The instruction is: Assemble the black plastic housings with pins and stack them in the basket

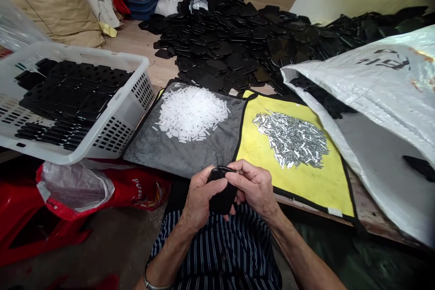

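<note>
Between both hands, close to my lap, is a flat black plastic piece with rounded corners. My left hand grips its left side, thumb lying across the front. My right hand pinches its upper right edge with thumb and forefinger; whether a small part sits under those fingertips cannot be made out. Just beyond the hands, a heap of small white plastic strips lies on a grey cloth. To the right, a pile of small silver metal pins rests on a yellow cloth.
A white plastic basket of stacked black pieces stands at left. Loose black pieces are heaped along the back. A white woven sack gapes open at right. Below the basket are a red bag and a red stool.
</note>
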